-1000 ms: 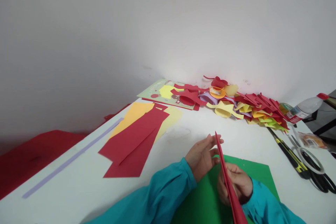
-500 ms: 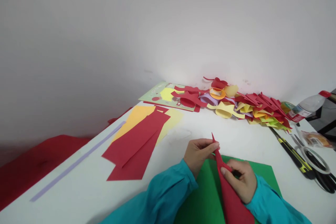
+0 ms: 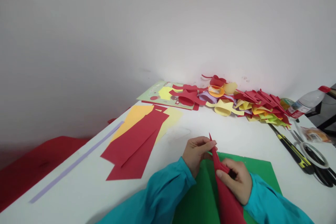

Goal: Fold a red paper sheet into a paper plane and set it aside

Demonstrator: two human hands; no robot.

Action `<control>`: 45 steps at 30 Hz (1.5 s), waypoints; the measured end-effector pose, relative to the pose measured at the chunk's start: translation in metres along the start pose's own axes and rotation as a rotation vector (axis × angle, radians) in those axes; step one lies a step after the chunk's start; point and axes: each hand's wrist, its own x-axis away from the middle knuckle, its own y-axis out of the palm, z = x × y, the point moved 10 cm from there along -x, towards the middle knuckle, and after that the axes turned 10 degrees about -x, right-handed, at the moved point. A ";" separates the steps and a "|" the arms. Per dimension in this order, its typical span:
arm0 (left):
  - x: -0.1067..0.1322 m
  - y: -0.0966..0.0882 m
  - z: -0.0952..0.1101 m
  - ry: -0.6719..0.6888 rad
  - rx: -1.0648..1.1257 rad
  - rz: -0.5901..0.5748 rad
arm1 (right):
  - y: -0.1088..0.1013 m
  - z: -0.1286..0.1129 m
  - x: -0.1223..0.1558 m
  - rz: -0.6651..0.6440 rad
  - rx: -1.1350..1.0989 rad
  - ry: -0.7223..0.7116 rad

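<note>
Both hands grip one piece of red paper point(image 3: 228, 196), folded or rolled to a narrow point at its far end. My left hand point(image 3: 195, 152) pinches it just below that tip, thumb and fingers pressed together. Lower down, my right hand point(image 3: 237, 178) is closed on the paper's right edge, thumb on top. Beneath the hands lies a sheet of green paper point(image 3: 259, 171) on the white table point(image 3: 86, 196). The paper's near end runs out of the bottom of the view.
Red paper pieces point(image 3: 136, 143) and a purple strip point(image 3: 76, 164) lie at left. Along the wall are a booklet point(image 3: 149, 94), paper cut-outs point(image 3: 223, 106) and folded papers point(image 3: 265, 105). At right are a bottle point(image 3: 308, 103), a utility knife point(image 3: 295, 154), scissors point(image 3: 324, 175) and a tape roll point(image 3: 314, 155).
My right hand has shifted slightly left along with the red paper, whose lower part now sits a little further left. My left hand keeps its pinch near the tip.
</note>
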 end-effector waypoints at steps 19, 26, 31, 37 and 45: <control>-0.001 0.005 -0.014 -0.027 -0.189 -0.084 | 0.001 0.020 -0.004 0.003 -0.341 0.170; 0.000 0.004 -0.014 -0.029 -0.174 -0.068 | 0.008 0.034 -0.001 -0.024 -0.469 0.252; 0.003 0.020 -0.024 -0.101 -0.195 -0.245 | 0.010 0.036 -0.001 -0.036 -0.613 0.266; 0.004 0.019 -0.019 -0.058 -0.252 -0.222 | 0.004 0.044 -0.003 -0.018 -0.628 0.289; 0.007 0.034 -0.038 -0.202 0.091 -0.321 | 0.029 0.049 -0.007 -0.239 -1.038 0.429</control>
